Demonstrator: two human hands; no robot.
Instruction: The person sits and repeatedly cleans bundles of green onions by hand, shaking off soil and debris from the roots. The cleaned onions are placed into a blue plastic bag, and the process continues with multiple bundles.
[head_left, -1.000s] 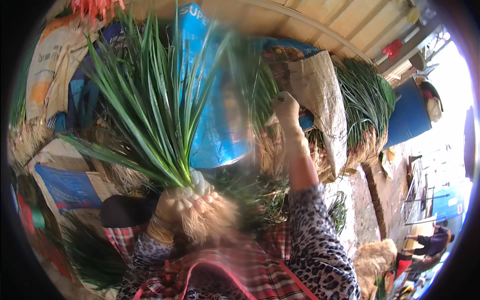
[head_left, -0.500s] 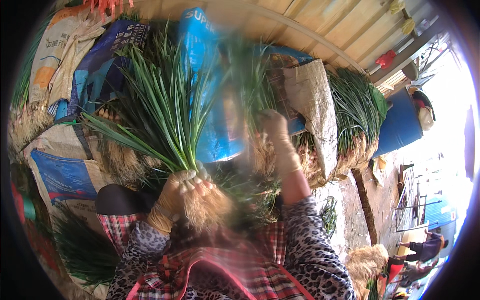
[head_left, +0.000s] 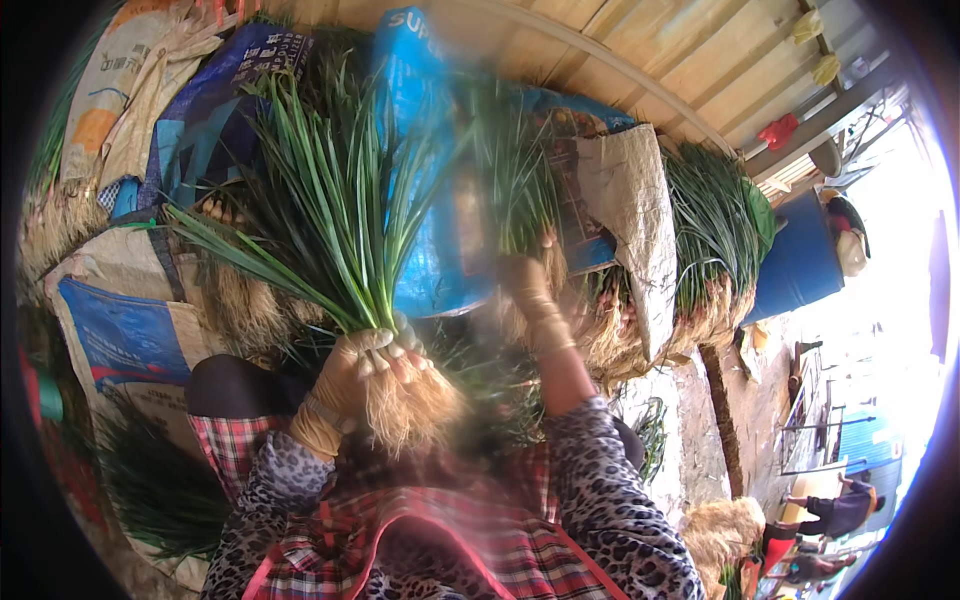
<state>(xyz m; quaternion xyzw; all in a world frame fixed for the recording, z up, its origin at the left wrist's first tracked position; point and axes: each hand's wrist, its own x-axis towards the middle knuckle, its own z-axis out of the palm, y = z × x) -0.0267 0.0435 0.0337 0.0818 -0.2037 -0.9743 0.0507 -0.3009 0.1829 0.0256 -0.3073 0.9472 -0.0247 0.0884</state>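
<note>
My left hand [head_left: 340, 375], in a pale glove, is closed round the lower stems of a bunch of green garlic [head_left: 350, 240]. Its long flat leaves fan up and away from me, while the white bulbs and pale roots [head_left: 410, 400] hang below my fingers. My right hand [head_left: 535, 295], also gloved, reaches forward to the base of another pile of green garlic [head_left: 522, 190]. A smeared patch in the picture hides its fingers, so I cannot make out a grip there. Between the two lies a blue plastic sack [head_left: 425, 270].
More green garlic [head_left: 712, 230] is stacked at the right beside a pale woven sack [head_left: 640, 220] and a blue barrel [head_left: 797, 255]. Further sacks [head_left: 125, 330] lie on the left, with dark green leaves [head_left: 165, 490] below. A person [head_left: 845, 508] stands far off at the right.
My right hand has drawn a little nearer and to the left, lower on the far pile. The left hand still holds its bunch, nearly in place; its bulbs show more clearly.
</note>
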